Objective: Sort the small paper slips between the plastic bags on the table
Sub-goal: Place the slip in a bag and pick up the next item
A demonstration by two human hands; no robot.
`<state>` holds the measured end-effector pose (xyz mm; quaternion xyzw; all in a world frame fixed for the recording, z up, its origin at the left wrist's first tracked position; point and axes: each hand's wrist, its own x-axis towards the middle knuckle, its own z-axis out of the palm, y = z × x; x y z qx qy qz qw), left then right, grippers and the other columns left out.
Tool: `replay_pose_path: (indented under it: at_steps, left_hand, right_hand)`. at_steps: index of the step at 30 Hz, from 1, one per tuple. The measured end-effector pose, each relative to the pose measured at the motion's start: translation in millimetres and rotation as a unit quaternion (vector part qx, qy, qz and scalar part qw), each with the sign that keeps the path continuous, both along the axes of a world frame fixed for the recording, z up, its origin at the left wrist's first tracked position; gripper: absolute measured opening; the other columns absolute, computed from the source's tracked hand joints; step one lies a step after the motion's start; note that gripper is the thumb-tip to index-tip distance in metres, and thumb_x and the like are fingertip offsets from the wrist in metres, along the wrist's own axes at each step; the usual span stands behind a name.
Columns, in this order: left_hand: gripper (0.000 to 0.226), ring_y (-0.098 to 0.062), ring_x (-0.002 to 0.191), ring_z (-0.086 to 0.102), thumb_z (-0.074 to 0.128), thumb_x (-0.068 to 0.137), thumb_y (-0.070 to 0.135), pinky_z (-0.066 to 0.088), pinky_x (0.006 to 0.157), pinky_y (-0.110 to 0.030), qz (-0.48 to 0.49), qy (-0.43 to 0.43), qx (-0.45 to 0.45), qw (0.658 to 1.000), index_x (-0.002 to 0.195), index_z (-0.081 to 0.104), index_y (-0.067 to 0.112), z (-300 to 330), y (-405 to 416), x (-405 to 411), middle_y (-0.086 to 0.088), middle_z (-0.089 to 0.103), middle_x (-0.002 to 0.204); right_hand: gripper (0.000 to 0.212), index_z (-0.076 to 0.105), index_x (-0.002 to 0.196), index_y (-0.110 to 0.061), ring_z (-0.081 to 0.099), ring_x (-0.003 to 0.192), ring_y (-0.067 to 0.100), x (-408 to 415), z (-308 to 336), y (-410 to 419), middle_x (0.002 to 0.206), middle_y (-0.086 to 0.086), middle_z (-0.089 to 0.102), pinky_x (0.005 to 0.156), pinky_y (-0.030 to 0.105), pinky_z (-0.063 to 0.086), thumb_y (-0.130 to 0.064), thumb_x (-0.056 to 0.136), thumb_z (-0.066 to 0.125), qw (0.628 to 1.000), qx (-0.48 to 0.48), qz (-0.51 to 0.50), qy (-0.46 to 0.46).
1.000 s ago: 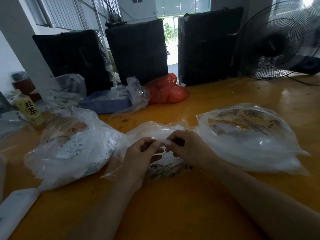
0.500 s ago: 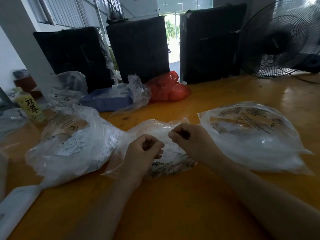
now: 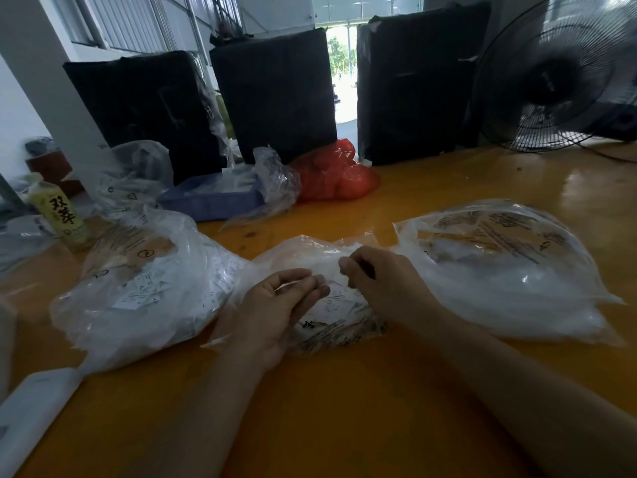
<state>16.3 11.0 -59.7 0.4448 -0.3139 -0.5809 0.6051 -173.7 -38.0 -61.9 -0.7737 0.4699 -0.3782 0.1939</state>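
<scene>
Slip [image 3: 289, 286] — pinched in left hand [image 3: 272, 312]

Orange table [image 3: 344, 408] (plastic bags [image 3: 510, 270] atop)

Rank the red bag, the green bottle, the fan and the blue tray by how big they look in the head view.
1. Fan, clearly largest, though cut off by the frame edge.
2. Red bag and blue tray: they look about alike, and clear bags hide part of the tray, so I won't rank them.
3. Green bottle, smallest.
</scene>
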Motion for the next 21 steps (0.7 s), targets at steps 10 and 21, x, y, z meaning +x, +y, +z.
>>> replay_pose_path:
  at_steps: [10,21]
  left_hand:
    - [0.033,-0.03,0.093,0.08,0.079,0.077,0.01,0.065,0.073,-0.024,0.014,0.026,-0.002,1.0,0.106,0.073,-0.003,1,0,0,-0.023,0.079,0.103]
    - [0.032,-0.024,0.097,0.08,0.077,0.08,0.012,0.061,0.069,-0.017,0.03,0.004,-0.007,1.0,0.11,0.076,-0.001,0,0,0,-0.016,0.081,0.105]
  right_hand:
    - [0.036,0.071,0.121,-0.027,0.053,0.109,0.018,-10,1,-6,0.118,-0.001,0.055,0.094,0.036,0.048,-0.048,0.092,0.068,0.956,0.009,-0.021,0.292]
    - [0.051,0.063,0.131,-0.038,0.049,0.11,0.014,1,-6,-3,0.117,-0.005,0.054,0.095,0.034,0.042,-0.067,0.09,0.057,0.97,-0.059,0.023,0.236]
